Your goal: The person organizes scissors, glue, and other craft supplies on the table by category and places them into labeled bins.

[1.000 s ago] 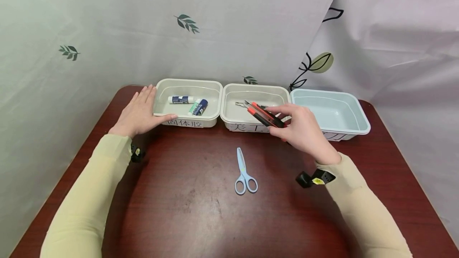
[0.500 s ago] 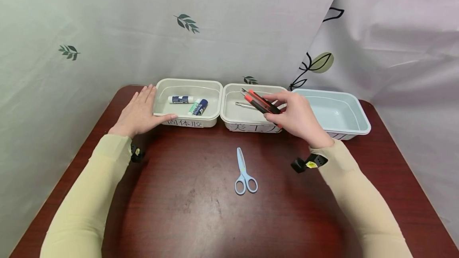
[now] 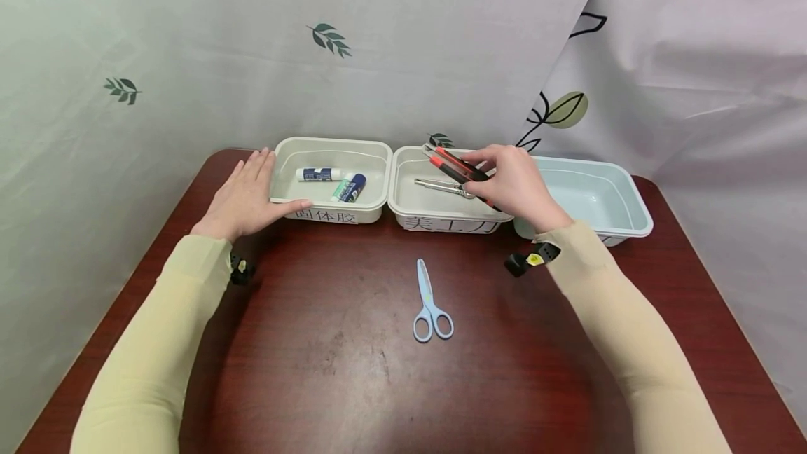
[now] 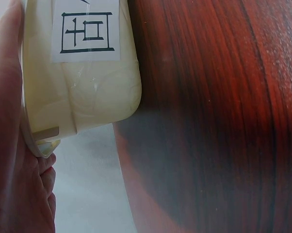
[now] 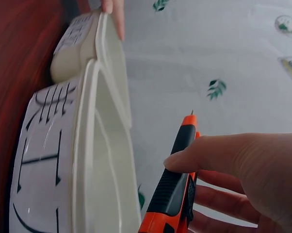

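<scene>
My right hand [image 3: 513, 181] pinches what look like two red-and-black utility knives [image 3: 457, 168] lying side by side, above the middle white bin [image 3: 403, 209]. Their tips point toward the back left. In the right wrist view, the thumb presses the black grip of a utility knife [image 5: 172, 187]. A silver utility knife [image 3: 441, 186] lies inside the middle bin, partly hidden by the hand. My left hand [image 3: 242, 195] rests against the left end of the left white bin [image 3: 378, 212], thumb over its front rim. Two glue sticks [image 3: 318, 174] lie in that bin.
Light blue scissors [image 3: 429, 303] lie on the dark red table [image 3: 315, 356] in front of the bins. A pale blue bin [image 3: 621, 230] stands at the right, partly behind my right hand. A patterned curtain [image 3: 403, 54] hangs behind the table.
My right hand has moved left and farther back with the red-and-black utility knives, from the front right of the middle bin to above it. My left hand has stayed in place.
</scene>
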Tool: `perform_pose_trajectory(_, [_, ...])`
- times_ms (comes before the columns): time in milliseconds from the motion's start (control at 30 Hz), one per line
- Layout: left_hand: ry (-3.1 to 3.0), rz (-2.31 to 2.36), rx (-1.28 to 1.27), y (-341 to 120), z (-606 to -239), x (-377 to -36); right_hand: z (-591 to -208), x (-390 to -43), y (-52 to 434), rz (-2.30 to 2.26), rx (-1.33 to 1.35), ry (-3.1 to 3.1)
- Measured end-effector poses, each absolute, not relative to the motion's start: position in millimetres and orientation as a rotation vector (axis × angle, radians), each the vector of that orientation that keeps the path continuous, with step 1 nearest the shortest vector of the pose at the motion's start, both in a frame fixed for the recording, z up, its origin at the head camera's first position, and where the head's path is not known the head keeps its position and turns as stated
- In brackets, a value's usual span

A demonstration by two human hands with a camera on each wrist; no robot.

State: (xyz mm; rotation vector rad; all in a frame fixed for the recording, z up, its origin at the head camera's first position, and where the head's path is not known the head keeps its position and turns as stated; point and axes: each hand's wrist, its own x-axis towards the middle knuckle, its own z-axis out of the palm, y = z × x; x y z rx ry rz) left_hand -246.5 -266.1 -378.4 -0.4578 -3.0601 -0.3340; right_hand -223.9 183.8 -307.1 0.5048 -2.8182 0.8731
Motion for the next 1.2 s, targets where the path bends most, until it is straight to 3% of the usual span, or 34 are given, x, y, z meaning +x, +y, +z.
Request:
perform_pose_trajectory(567, [-3.059,-0.321,-0.455,-265.4,-376.7,-246.3,-348.2,-278.2,170.6,0.688,0.63,-3.051])
perform_pose_trajectory(1200, [-3.065,-0.337,-0.449,-266.6,-378.2,-247.1,-366.5,-287.3,161.1,0.619,0.52,-3.173])
